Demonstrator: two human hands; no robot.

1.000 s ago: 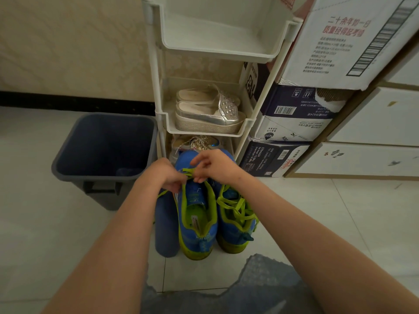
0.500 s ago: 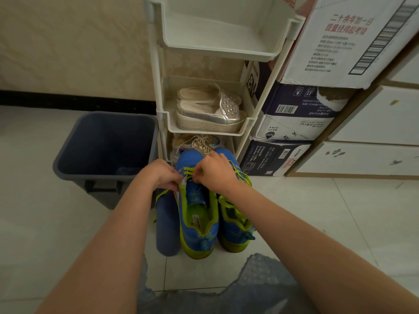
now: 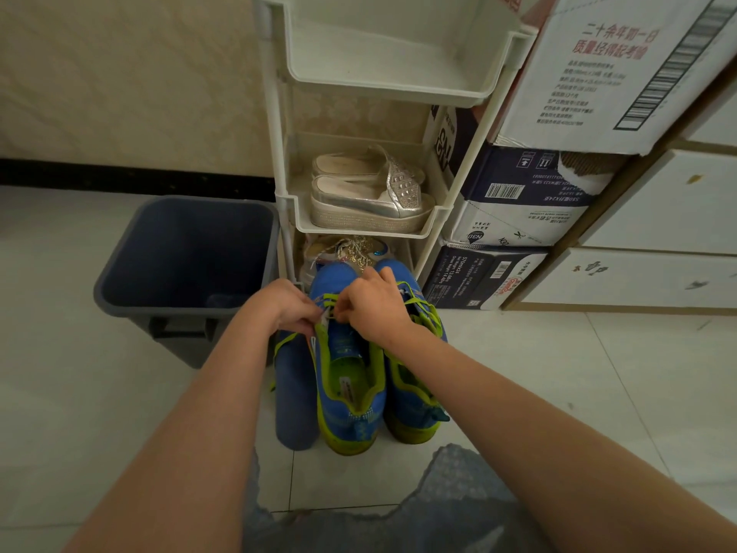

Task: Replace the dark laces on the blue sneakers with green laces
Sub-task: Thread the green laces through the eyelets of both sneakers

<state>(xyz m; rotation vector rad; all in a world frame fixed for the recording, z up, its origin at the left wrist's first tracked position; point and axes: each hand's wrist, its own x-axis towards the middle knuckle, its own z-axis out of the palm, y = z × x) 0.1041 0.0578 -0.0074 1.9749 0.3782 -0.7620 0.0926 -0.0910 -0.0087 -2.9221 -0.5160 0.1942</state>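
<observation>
Grey-blue dotted fabric of the person's clothing fills the near edge. Both bare forearms stretch away from it and converge over two shoes on the pale tiled floor.

The left blue knit sneaker with lime-green trim and its twin, the right sneaker, stand upright on their soles, side by side and touching. Their long axes run near to far, heels near, toes pointing at the foot of a white plastic shelf rack. Just left of the left sneaker a dark blue oblong piece lies parallel to it; what it is cannot be told.

The left hand is knuckles-up with its fingers curled at the left edge of that sneaker's lacing area. The right hand, also knuckles-up and curled, sits over the fronts of both shoes. Their fingertips nearly meet, and each pinches the green lace crossing the left sneaker's eyelets. The right sneaker carries green lacing across its top.

Farther left stands a dark grey plastic bin. On the rack's middle shelf rests a pair of silver platform slip-ons. Stacked printed cardboard boxes stand to the rack's right.
</observation>
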